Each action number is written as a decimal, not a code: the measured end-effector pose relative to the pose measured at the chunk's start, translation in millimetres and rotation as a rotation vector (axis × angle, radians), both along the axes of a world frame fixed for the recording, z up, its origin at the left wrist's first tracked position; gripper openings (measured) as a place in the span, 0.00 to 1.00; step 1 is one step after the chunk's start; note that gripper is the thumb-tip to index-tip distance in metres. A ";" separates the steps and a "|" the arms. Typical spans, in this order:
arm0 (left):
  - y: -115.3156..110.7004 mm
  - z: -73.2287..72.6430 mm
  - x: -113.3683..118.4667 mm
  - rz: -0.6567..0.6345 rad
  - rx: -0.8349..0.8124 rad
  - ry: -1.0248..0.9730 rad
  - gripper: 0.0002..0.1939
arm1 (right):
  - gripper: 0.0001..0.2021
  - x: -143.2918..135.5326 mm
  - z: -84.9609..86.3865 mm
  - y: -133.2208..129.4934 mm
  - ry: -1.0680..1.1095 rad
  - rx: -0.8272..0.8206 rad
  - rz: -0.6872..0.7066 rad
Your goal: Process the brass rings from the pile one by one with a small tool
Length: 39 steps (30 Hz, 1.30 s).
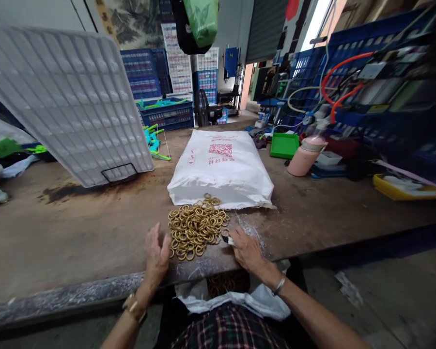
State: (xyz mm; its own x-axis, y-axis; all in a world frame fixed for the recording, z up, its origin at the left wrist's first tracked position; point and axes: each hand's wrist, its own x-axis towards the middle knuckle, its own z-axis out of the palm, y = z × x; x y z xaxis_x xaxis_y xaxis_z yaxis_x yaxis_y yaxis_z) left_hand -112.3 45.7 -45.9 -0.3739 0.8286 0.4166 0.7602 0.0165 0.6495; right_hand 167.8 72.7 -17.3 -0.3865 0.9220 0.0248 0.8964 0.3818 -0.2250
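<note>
Left hand (157, 249), grip wide, was beside heaped rings (196, 228); right hand (246, 248), grip narrow, held dark-tipped tool (230, 240); white bag (221, 169) blocked the far side.

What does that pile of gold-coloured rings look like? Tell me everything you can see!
The pile of rings is a loose heap of many small, round hoops with open middles. They are dull gold and look like metal. They overlap at all angles, with some lying flat around the edges. The heap sits on the brown tabletop, right by the front of the white sack. The left hand and right hand flank it; whether either touches it is unclear.
</note>
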 end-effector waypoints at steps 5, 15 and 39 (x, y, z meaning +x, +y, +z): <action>-40.1 -1.4 35.2 -0.007 -0.187 0.396 0.40 | 0.18 3.3 -7.2 -2.2 0.067 0.026 0.010; -8.4 10.8 56.9 0.043 -0.372 0.590 0.44 | 0.11 -6.1 1.5 3.4 0.042 -0.035 -0.100; -38.1 34.3 111.7 -0.441 0.004 -0.288 0.14 | 0.07 6.3 13.3 39.0 0.786 -0.117 -0.300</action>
